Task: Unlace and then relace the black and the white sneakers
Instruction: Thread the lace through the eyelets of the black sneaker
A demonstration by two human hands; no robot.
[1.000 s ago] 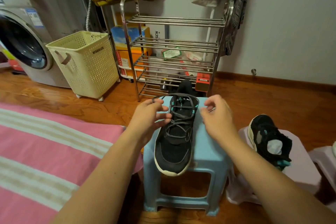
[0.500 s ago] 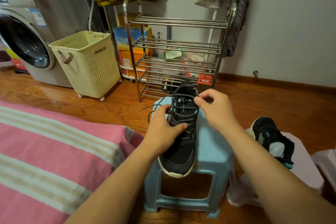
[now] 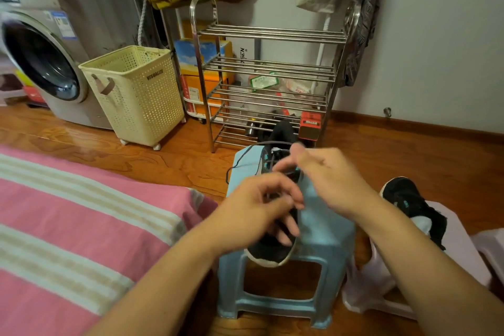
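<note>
A black sneaker point(image 3: 268, 252) with a white sole lies on a light blue stool point(image 3: 324, 229), toe toward me. My left hand point(image 3: 259, 206) sits over its laced middle, fingers curled and pinching a strand of the dark shoelace point(image 3: 240, 162). My right hand point(image 3: 330, 180) hovers over the tongue end, blurred, with thumb and fingers pinching the lace near the top eyelets. A loose loop of lace trails off the stool's far left corner. The second black sneaker point(image 3: 409, 204) rests on a pale lilac stool point(image 3: 463, 248) at the right. No white sneaker is in view.
A pink striped bedcover point(image 3: 81, 226) fills the left foreground. Beyond the stool stand a steel shoe rack point(image 3: 272, 73), a cream laundry basket point(image 3: 136, 95) and a washing machine point(image 3: 41, 63). Wooden floor lies between them.
My left hand has slid from the sneaker's side onto its laces. My right hand has swung right and nearer with the lace. The view has shifted slightly.
</note>
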